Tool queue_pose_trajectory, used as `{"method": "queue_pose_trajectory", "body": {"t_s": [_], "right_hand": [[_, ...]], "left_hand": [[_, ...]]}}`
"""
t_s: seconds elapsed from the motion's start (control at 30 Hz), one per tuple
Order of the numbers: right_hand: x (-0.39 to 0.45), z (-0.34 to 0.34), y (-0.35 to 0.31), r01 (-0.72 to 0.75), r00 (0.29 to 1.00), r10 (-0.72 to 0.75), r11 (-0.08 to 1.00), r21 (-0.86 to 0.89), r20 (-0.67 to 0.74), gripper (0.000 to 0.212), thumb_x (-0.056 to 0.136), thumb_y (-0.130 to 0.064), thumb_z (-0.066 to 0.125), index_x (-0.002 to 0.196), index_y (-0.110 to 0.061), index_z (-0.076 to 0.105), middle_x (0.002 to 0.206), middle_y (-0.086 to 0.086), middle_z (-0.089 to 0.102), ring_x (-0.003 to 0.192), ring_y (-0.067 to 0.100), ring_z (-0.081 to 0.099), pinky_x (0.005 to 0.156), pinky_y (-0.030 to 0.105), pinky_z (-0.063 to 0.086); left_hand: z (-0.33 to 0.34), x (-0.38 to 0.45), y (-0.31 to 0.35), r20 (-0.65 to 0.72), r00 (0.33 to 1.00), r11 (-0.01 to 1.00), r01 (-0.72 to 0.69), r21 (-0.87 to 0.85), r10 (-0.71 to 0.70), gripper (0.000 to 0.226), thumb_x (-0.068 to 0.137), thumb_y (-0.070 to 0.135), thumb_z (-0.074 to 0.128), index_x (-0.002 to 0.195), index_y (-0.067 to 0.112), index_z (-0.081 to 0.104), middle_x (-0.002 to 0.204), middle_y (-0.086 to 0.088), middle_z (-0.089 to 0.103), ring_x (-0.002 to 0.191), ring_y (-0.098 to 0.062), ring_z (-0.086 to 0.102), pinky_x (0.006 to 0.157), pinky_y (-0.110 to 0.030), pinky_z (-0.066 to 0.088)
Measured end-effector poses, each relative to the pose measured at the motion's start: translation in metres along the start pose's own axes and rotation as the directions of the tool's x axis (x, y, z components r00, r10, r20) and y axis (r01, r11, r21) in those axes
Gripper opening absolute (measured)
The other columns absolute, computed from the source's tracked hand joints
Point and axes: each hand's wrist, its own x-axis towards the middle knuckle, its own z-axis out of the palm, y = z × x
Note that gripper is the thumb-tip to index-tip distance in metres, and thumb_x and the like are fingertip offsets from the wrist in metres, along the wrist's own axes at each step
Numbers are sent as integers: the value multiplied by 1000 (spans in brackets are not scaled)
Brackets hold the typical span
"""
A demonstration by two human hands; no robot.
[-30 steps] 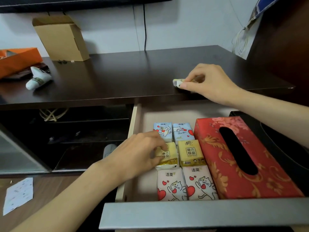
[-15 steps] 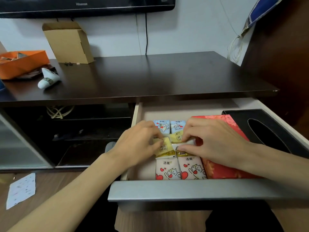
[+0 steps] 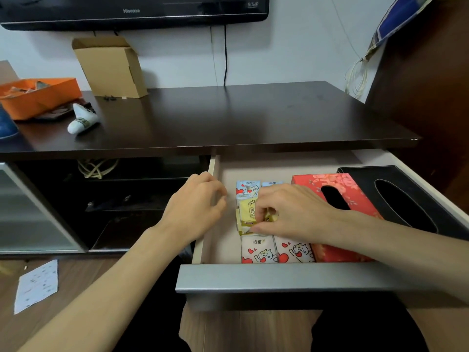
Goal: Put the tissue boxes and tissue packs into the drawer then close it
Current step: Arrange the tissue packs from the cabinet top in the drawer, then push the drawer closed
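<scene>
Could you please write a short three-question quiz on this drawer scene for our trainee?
1. True or false: the drawer is shut.
2. Which box lies nearest the drawer's right wall? A) red box B) black box C) cardboard box
3. Fill in: the right hand is pressing on a ______ pack, while the left hand hovers over the drawer's left wall.

Key:
1. False; it stands pulled out.
2. B; the red box lies between it and the packs.
3. Yellow; it sits between the blue packs behind and the white cat packs in front.
</scene>
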Motion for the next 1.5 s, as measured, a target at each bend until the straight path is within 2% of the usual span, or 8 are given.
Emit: {"method": "queue_pose_trajectory", "body": {"t_s": [0.2,0.43,0.63,0.77,0.87,0.97,1.23,1.5], "right_hand": [[-8,-12,-3,-24,999,20,991,132,34,12,88,-41,72,90,-30,77,96,-14,68,97,6,56,86,39,51],[-56,-39,-2,-73,990,102,963,259,-100,9,94,-30,69,96,-28,78,97,-12,70,90,11,62,83,41,51],[-144,-44,11,-207,945,269,933,295,-187,28,96,-52,58,116,-37,68,118,-26,62,117,-7,52,84,19,47],[-206,-25,21,-272,907,306,950,152,-288,47,99,-59,46,135,-31,58,135,-16,56,126,6,50,100,31,42],[-232,-6,34,-319,898,275,945,-76,-344,54,103,-54,41,144,-21,53,147,-4,53,135,19,49,117,38,30],[-235,9,46,-332,885,212,911,-245,-414,57,100,-52,47,144,-16,51,147,3,52,130,28,50,116,43,28],[-183,18,79,-390,832,200,874,-290,-517,56,98,-50,52,140,-14,54,137,5,56,118,29,51,99,41,34],[-104,25,124,-457,788,259,854,-248,-559,52,98,-47,59,139,-15,55,132,6,60,121,29,54,106,42,34]], "left_hand": [[2,-4,-1,1,1000,1000,1,-22,-1,22,95,32,55,111,26,68,120,10,56,108,-8,52,73,-24,36],[-13,-26,5,-50,998,971,37,-236,-50,20,93,28,58,108,26,71,115,11,61,107,-10,58,90,-38,51],[-29,-98,34,-3,998,975,-56,-217,57,42,91,58,45,122,34,59,125,22,51,119,-3,48,94,-36,46],[-12,-141,53,-15,987,986,-158,47,159,67,89,69,41,138,25,50,139,8,52,129,-14,46,106,-35,36],[3,-143,51,-113,971,961,-185,205,211,57,89,59,52,127,17,61,124,1,63,115,-22,56,101,-38,35],[15,-138,45,-216,940,945,-207,252,263,46,91,55,54,118,19,63,113,2,61,104,-23,54,92,-39,35],[35,-83,32,-321,910,942,-168,290,261,44,90,56,57,115,19,55,107,0,48,96,-26,46,84,-37,31],[56,9,8,-317,926,961,-125,247,203,45,83,52,69,112,19,57,102,-2,56,94,-25,47,85,-37,31]]}}
